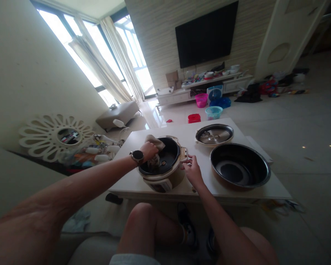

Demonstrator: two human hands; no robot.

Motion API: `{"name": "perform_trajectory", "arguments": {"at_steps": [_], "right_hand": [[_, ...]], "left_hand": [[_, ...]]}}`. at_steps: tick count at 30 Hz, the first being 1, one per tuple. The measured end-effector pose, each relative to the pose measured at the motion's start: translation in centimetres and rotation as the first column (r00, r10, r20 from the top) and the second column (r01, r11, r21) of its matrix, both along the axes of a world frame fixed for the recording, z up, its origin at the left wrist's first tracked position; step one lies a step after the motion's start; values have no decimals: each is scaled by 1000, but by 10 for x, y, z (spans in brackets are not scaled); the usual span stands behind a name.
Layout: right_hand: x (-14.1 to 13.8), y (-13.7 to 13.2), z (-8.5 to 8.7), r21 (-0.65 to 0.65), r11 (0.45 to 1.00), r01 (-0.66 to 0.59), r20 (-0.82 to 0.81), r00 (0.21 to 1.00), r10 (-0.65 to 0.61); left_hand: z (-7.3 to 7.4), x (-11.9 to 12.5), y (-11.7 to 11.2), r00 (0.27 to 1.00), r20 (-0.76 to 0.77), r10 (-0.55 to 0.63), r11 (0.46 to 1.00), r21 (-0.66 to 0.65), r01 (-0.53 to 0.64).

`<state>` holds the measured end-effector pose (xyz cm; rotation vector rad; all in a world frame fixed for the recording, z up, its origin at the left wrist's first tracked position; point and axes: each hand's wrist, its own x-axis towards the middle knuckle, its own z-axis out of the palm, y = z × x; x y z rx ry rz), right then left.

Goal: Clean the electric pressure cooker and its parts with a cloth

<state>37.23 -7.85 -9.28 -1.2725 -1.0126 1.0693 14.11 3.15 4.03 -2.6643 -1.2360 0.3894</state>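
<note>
My left hand (149,151), with a watch on its wrist, is closed on a greyish cloth (156,142) inside an electric pressure cooker (177,179). Part of the cloth hangs down against the dark inner wall. A small round piece shows in the middle of the cooker's floor. On the cooker's right side, my right hand (193,170) has its fingers curled at the side handle (184,154). A dark inner pot (255,162) stands upright on the table to the right. Behind that pot lies the cooker's round lid (215,135), its metal underside facing up.
Everything stands on a white table (200,180). Beyond it on the floor are a light-blue basket (213,112), a pink basket (201,100) and a red item (194,118). My knees are close to the table's near edge. Assorted items crowd the left side by the flower-shaped mirror (34,132).
</note>
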Motion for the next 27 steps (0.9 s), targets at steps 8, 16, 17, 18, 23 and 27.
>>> {"name": "perform_trajectory", "arguments": {"at_steps": [8,16,17,18,23,27], "right_hand": [[-1,2,-2,7,1000,26,6,1000,-26],[-1,-1,2,4,999,32,14,999,-33],[-1,-1,3,3,999,32,13,999,-32],[-1,-1,3,2,999,33,11,999,-33],[-1,-1,4,5,999,34,15,999,-34],[-1,-1,2,8,1000,27,27,999,-28]], "left_hand": [[-12,29,3,799,-275,-535,806,117,580],[-21,-9,19,942,-312,-125,967,175,186],[-22,-16,15,949,-308,-64,980,162,118],[-22,-21,9,955,-297,3,991,127,36],[-23,-22,-28,950,-265,164,963,-165,-212],[-14,-1,-38,971,-181,156,912,-350,-212]]}}
